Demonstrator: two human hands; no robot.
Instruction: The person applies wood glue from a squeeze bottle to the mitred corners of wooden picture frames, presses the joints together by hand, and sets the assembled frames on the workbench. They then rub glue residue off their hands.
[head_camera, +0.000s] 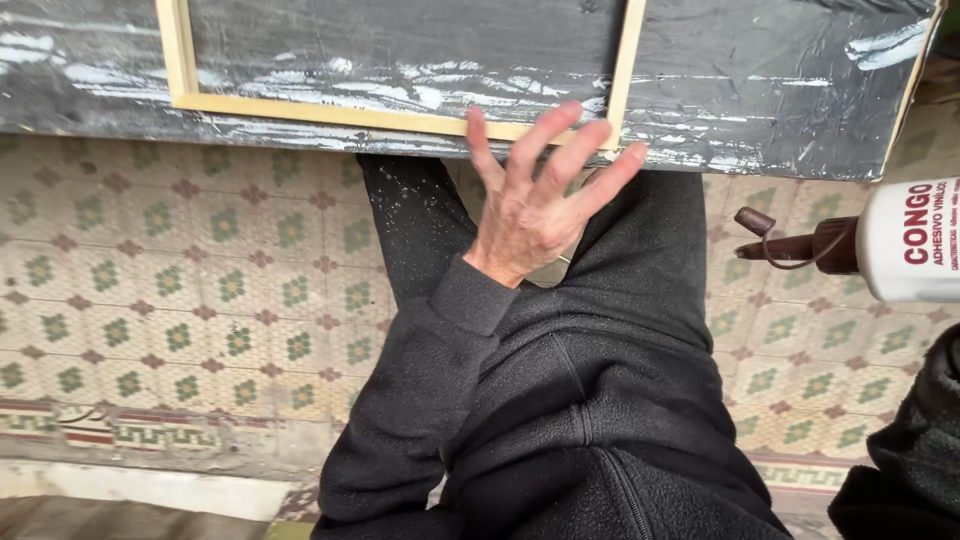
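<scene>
Nearest the lens, dark fleece: soft, pilled, zipped down the middle, with dusty trousers below. From 7 o'clock, a fleece sleeve (420, 400) running up to the left hand (530, 215), bare, fingers (585, 150) spread wide and straight, gripping nothing. Fingertips level with the near rail of the frame (330, 112) at 12 o'clock, overlapping its corner; contact or mere hovering impossible to tell. At 3 o'clock, level with the hand and well apart from it, a glue bottle (905, 240): smooth white plastic cylinder, brown tapered nozzle (790, 243) pointing toward the hand, small cap dangling on a loop. Right hand out of view behind a dark sleeve at 4 o'clock; grip impossible to tell. Beneath, patterned floor tiles (200, 290), matte and worn, green florets on cream. Farthest off, the table (780, 90), a dark slab smeared with white streaks, rough-edged, carrying the frame: thin strips of pale, unfinished wood joined at right angles.
</scene>
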